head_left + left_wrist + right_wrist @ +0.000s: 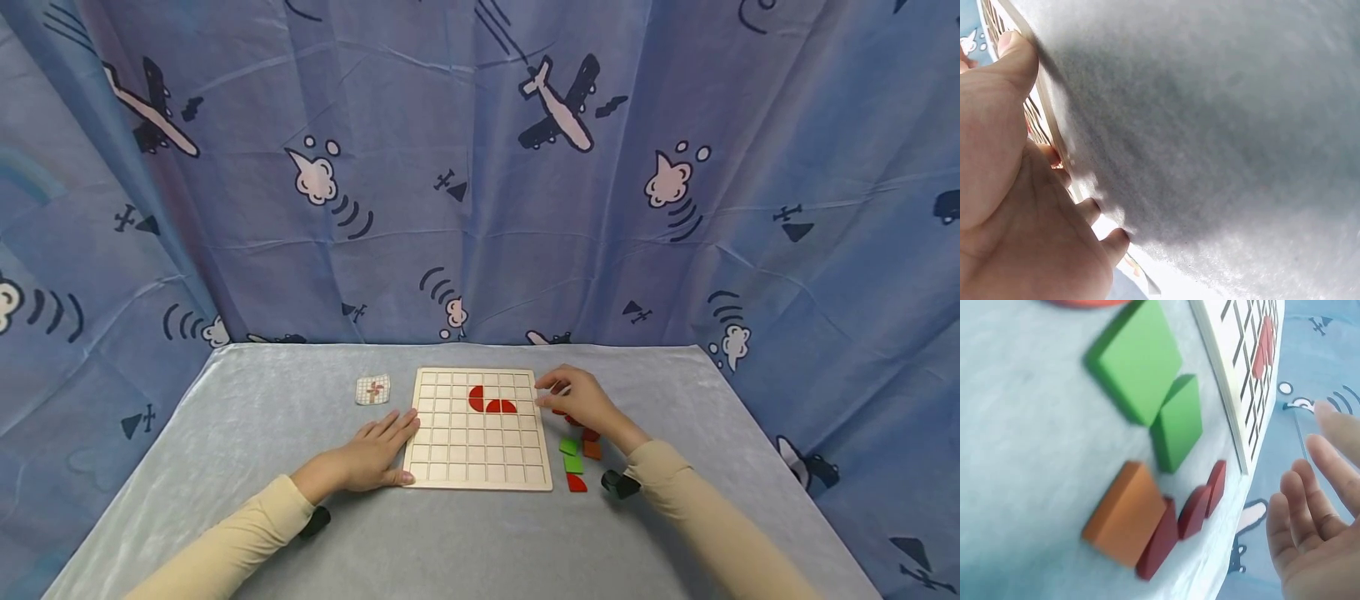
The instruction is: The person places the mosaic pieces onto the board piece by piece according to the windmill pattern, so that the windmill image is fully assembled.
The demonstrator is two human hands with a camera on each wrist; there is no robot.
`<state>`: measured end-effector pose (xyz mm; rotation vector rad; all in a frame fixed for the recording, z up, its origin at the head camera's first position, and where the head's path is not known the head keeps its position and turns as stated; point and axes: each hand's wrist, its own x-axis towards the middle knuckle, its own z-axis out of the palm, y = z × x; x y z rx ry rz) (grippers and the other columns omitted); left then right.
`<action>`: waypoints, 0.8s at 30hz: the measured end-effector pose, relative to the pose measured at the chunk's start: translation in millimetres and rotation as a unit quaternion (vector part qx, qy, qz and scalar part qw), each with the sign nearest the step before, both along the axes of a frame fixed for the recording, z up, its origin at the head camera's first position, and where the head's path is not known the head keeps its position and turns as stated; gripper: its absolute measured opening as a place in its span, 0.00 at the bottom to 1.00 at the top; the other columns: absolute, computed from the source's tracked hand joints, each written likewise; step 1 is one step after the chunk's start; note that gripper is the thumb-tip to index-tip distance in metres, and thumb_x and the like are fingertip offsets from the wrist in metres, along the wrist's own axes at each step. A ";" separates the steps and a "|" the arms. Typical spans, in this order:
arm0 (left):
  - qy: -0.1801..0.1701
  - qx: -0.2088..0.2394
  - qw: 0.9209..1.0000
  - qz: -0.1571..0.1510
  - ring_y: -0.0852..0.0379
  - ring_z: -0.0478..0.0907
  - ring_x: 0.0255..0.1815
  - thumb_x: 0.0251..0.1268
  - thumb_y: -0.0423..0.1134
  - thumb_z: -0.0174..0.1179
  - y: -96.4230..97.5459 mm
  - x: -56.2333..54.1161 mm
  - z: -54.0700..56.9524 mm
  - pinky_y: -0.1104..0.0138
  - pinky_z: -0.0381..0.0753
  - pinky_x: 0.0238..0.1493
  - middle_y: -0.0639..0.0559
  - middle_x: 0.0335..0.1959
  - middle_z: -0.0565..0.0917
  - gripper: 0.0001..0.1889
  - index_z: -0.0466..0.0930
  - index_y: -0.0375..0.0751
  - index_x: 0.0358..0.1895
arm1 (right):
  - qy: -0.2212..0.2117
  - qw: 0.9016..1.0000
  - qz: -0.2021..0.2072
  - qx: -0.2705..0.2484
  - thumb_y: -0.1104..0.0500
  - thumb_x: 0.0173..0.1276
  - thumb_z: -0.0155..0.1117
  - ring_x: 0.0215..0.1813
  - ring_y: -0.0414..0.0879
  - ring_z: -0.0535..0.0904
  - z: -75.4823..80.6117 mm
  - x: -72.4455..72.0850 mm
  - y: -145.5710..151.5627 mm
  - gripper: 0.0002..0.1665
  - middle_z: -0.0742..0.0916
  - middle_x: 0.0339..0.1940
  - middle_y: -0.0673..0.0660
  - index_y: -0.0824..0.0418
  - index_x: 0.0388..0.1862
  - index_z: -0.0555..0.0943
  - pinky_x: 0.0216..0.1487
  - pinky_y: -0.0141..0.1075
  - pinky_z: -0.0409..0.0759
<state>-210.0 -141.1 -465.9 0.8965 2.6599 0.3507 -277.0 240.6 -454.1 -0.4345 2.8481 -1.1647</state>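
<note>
A pale wooden grid board lies flat on the cloth-covered table. Several red quarter-circle tiles sit in its upper middle squares. My left hand rests at the board's left edge, fingers spread, with the thumb at the lower left corner. At the right edge hovers my right hand, its thumb and fingers apart; the right wrist view shows nothing between them. Below that hand are two green square tiles, an orange tile and several dark red tiles, the hand partly covering some in the head view.
A small pattern card lies left of the board. Nearest the front, a red quarter-circle tile lies on the grey-white tablecloth. A blue curtain printed with aeroplanes hangs behind and on both sides of the table.
</note>
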 end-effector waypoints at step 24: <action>-0.001 -0.001 1.000 0.000 0.35 0.42 0.83 0.70 0.59 0.54 -1.3 -0.9 -2.1 0.37 0.51 0.75 0.40 0.83 0.44 0.46 0.45 0.35 0.80 | -0.004 1.000 0.011 0.015 0.54 0.63 0.73 0.51 0.54 0.82 -14.3 21.6 41.6 0.15 0.86 0.48 0.57 0.57 0.48 0.87 0.54 0.50 0.82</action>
